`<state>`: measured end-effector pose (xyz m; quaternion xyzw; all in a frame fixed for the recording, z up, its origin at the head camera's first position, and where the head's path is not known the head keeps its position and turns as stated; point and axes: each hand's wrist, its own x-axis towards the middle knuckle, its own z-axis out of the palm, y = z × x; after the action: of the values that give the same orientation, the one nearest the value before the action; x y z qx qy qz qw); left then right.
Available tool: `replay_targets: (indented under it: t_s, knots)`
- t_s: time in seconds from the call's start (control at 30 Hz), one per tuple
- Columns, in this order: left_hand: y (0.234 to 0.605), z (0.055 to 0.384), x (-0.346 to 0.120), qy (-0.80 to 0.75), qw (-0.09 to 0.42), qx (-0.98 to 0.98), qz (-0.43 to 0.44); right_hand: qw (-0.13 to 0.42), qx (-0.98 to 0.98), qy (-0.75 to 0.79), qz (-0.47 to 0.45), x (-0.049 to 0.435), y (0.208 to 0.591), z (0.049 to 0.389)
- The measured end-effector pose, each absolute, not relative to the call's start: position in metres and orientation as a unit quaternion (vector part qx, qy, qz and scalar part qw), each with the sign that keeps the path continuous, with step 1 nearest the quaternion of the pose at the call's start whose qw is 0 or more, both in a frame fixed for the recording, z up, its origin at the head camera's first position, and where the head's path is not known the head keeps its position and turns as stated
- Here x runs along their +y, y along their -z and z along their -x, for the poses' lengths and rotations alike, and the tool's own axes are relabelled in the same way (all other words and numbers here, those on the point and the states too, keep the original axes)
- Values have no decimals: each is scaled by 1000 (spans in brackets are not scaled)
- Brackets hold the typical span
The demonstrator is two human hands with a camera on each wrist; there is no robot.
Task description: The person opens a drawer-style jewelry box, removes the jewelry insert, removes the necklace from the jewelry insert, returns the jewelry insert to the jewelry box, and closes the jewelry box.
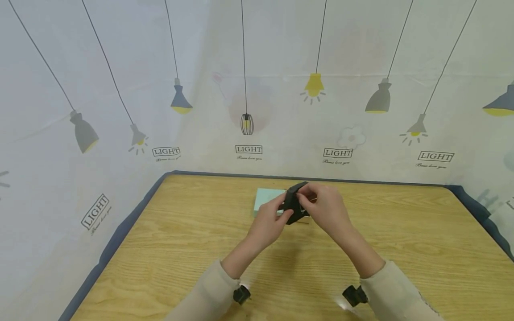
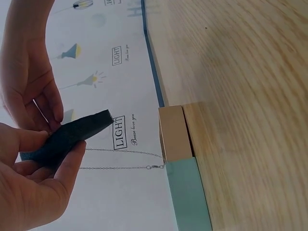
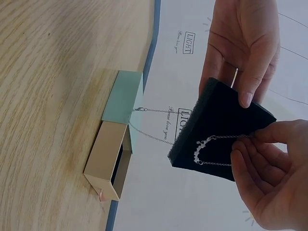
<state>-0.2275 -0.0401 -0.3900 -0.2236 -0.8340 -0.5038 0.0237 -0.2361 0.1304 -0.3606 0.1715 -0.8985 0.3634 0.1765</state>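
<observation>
My left hand (image 1: 268,221) holds a black foam jewelry pad (image 3: 219,120) by one side, thumb on its face, tilted above the table. A thin silver necklace (image 3: 199,151) with a small sparkling curved pendant lies across the pad's face. My right hand (image 1: 327,208) has its fingertips at the pad's opposite edge and pinches the necklace chain there. The rest of the chain hangs beyond the pad, its clasp (image 2: 155,167) dangling in front of the box in the left wrist view. Part of the chain is hidden by my right fingers.
A small box stands on the wooden table (image 1: 192,249) behind my hands. Its mint-green part (image 3: 124,96) sits against a beige, open-topped part (image 3: 105,153) with a dark inside. A white printed cloth (image 1: 281,53) encloses the table's back and sides.
</observation>
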Motion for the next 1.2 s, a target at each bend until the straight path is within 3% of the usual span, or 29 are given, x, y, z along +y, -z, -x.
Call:
replay_targets:
  t_s: [1.2]
  knots:
    - [396,228,-46,477,18,-850,224,35,-842,-510,-172,141,363,240]
